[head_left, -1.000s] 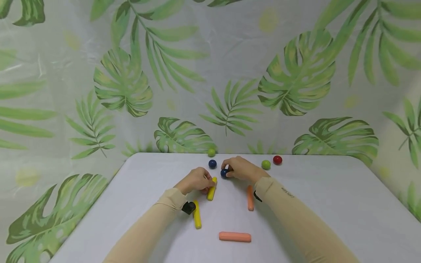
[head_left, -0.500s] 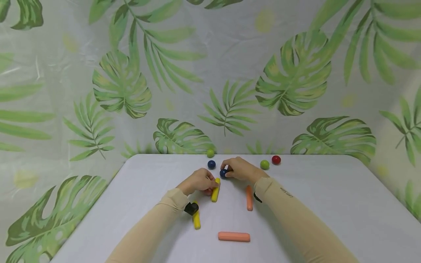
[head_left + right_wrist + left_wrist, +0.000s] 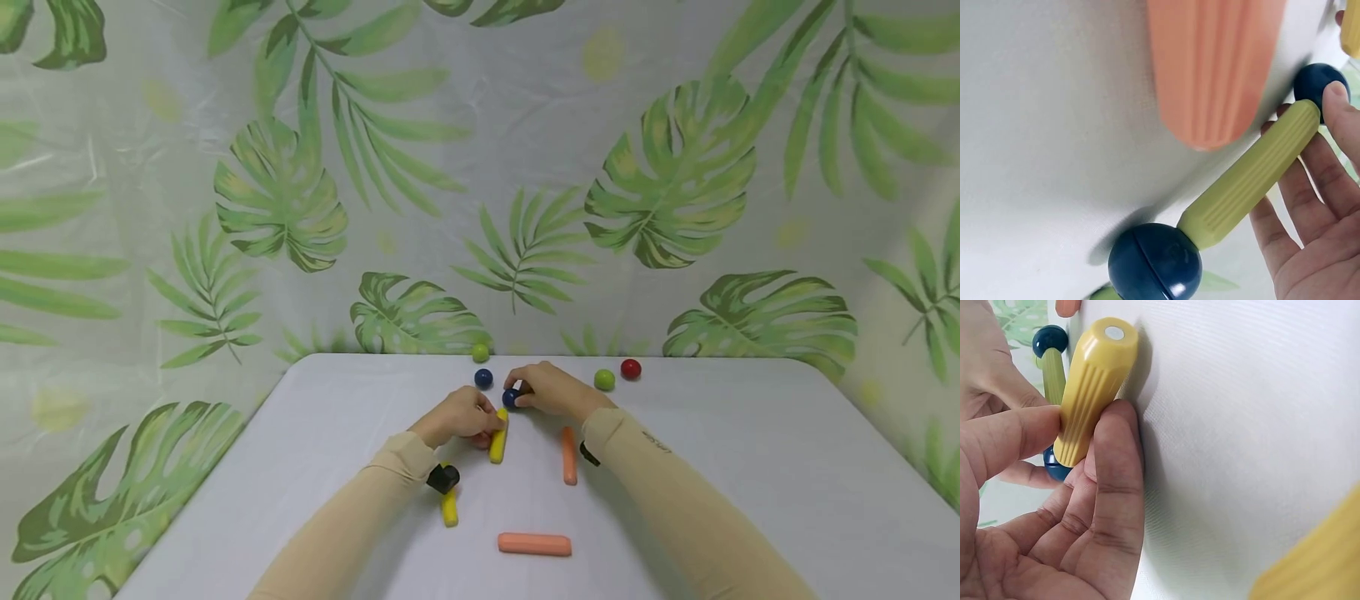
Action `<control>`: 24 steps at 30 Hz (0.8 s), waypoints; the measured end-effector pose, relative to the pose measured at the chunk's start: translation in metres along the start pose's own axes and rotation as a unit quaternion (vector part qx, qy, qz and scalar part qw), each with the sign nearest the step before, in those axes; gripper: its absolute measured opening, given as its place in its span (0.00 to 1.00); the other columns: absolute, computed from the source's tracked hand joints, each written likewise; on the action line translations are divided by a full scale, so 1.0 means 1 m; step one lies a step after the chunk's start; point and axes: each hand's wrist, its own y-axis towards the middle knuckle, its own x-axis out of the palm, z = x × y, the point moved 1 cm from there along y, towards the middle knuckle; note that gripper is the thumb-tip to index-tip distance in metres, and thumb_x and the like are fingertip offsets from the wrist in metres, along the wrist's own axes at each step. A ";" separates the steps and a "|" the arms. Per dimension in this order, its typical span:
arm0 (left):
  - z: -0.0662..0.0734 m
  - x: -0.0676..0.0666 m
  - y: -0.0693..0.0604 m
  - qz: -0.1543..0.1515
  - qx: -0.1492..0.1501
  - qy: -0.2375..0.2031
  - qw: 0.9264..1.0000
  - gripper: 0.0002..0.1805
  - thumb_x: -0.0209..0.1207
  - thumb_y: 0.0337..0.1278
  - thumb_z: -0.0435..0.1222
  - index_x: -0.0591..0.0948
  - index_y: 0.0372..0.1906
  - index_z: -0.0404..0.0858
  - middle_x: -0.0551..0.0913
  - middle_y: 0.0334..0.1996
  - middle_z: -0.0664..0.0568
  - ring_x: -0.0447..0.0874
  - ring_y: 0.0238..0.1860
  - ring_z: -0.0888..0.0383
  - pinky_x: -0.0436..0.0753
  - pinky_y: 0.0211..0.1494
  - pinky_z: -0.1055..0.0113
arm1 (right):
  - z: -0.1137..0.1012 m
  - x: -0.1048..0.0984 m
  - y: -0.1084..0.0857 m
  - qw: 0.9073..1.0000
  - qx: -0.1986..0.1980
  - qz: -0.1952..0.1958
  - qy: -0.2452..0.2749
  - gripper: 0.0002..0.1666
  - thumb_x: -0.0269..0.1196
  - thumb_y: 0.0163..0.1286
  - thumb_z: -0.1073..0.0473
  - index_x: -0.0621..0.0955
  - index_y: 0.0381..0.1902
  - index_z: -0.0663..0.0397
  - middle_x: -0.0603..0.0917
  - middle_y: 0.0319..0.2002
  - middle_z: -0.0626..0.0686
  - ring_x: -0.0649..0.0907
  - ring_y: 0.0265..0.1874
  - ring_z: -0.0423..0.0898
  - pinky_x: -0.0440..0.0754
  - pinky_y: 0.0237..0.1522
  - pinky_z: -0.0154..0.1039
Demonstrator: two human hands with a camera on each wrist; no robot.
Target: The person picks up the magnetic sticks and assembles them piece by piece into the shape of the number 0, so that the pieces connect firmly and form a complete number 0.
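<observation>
My left hand (image 3: 459,414) pinches a ribbed yellow magnetic stick (image 3: 498,442) between thumb and fingers. A pale disc shows in the stick's free end in the left wrist view. Close by, my right hand (image 3: 553,389) pinches a dark blue ball (image 3: 511,398). That ball sits on one end of a ribbed green stick (image 3: 1250,175). At the green stick's other end is a second blue ball (image 3: 1155,262), hidden in the head view. The yellow stick's far end lies close to the held ball; whether they touch I cannot tell.
Another blue ball (image 3: 483,379) and a small green round piece (image 3: 481,352) lie behind the hands. Right of them are a green piece (image 3: 604,379) and a red ball (image 3: 631,369). Orange sticks (image 3: 535,544) and a second yellow stick (image 3: 450,508) lie nearer on the white table (image 3: 735,467).
My left hand has moved right with the yellow stick, bringing it nearer the blue ball. My right hand stays almost still on that ball.
</observation>
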 end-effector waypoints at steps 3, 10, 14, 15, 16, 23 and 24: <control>-0.001 0.001 0.001 0.001 -0.001 -0.005 1.000 0.10 0.70 0.67 0.36 0.84 0.42 0.33 0.86 0.28 0.50 0.84 0.25 0.62 0.87 0.35 0.71 | 0.000 0.000 0.001 1.000 0.002 -0.004 0.008 0.15 0.68 0.76 0.65 0.85 0.59 0.57 0.91 0.50 0.61 0.90 0.50 0.51 0.87 0.59 0.48; -0.002 0.002 0.003 0.006 -0.003 -0.011 1.000 0.10 0.70 0.68 0.37 0.85 0.41 0.33 0.86 0.27 0.52 0.85 0.24 0.63 0.85 0.33 0.73 | 0.003 -0.001 0.004 1.000 0.013 -0.008 0.016 0.16 0.68 0.76 0.64 0.85 0.60 0.56 0.91 0.52 0.60 0.90 0.53 0.52 0.86 0.61 0.49; 0.000 0.004 0.005 0.008 -0.002 -0.006 1.000 0.10 0.70 0.67 0.37 0.85 0.40 0.34 0.86 0.26 0.52 0.85 0.24 0.63 0.85 0.33 0.73 | 0.006 -0.001 0.005 1.000 0.010 -0.009 0.023 0.17 0.69 0.76 0.65 0.85 0.60 0.57 0.91 0.52 0.60 0.90 0.53 0.52 0.87 0.60 0.49; 0.000 0.004 0.006 0.009 -0.002 -0.005 1.000 0.10 0.70 0.67 0.37 0.85 0.40 0.34 0.86 0.26 0.52 0.85 0.23 0.63 0.85 0.33 0.73 | 0.006 -0.001 0.005 1.000 0.010 -0.009 0.026 0.17 0.69 0.76 0.65 0.85 0.60 0.57 0.91 0.53 0.60 0.90 0.53 0.52 0.87 0.60 0.49; 0.001 0.004 0.006 0.009 -0.002 -0.005 1.000 0.10 0.70 0.67 0.38 0.85 0.40 0.34 0.86 0.25 0.52 0.85 0.24 0.63 0.85 0.33 0.73 | 0.006 0.000 0.005 1.000 0.007 -0.010 0.027 0.17 0.69 0.76 0.65 0.85 0.60 0.57 0.91 0.53 0.60 0.90 0.53 0.52 0.87 0.60 0.49; 0.003 0.006 0.010 0.015 -0.003 -0.010 1.000 0.10 0.71 0.66 0.38 0.86 0.38 0.34 0.87 0.24 0.52 0.85 0.23 0.63 0.85 0.33 0.73 | 0.008 0.001 0.006 0.999 0.004 -0.013 0.030 0.18 0.69 0.75 0.66 0.85 0.61 0.57 0.91 0.53 0.60 0.90 0.54 0.52 0.87 0.60 0.48; 0.003 0.007 0.011 0.016 -0.004 -0.013 1.000 0.10 0.71 0.66 0.38 0.86 0.38 0.34 0.87 0.24 0.52 0.85 0.23 0.63 0.85 0.33 0.73 | 0.008 0.001 0.006 1.000 0.004 -0.012 0.029 0.18 0.69 0.75 0.66 0.85 0.61 0.56 0.91 0.53 0.60 0.90 0.54 0.52 0.87 0.60 0.48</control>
